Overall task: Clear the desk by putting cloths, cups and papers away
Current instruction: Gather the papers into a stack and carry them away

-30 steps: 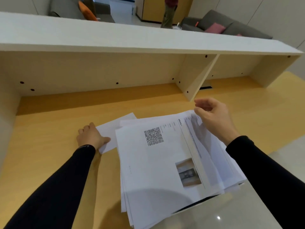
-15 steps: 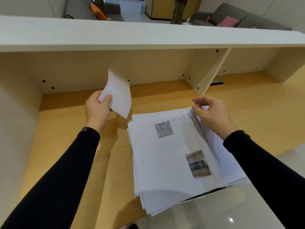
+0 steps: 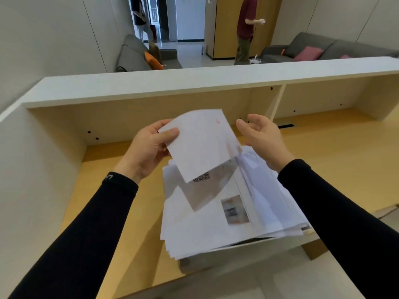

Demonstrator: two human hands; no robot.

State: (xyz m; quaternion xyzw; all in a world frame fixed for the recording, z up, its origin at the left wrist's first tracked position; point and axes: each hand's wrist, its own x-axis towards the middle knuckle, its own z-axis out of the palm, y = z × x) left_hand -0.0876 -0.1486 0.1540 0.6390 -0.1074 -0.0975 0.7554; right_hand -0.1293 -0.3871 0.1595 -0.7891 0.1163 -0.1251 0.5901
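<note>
The desk (image 3: pixel 336 160), a yellow wood top under a long white shelf (image 3: pixel 194 83), carries only paper in this view; no cloths or cups show.

Directly below the grip lies the paper stack (image 3: pixel 216 223), a thick, loosely fanned pile whose near end overhangs the desk edge toward the person. Its top page bears a printed code and a small photo, and the sheets on the side under the empty hand splay outward.

Above the far end of that pile hangs the loose sheet (image 3: pixel 200 145), a small blank page tilted with its lower corner pointing down at the stack and casting a shadow there. It is clear of the pile, not touching it.

The left hand (image 3: pixel 146 152) pinches this sheet at its edge, thumb on top and fingers beneath, closed on the paper. The right hand (image 3: pixel 263 139) is open and holds nothing, fingers spread and curled just beside the sheet's opposite edge.

The step in hand looks like adding the sheet to the pile. To do it well, the free hand should probably take the far edge so the page lowers flat, then square it against the stack's top corner. The splayed sheets likely need tapping together first, since the overhanging pile could slide off if lifted unevenly.
</note>
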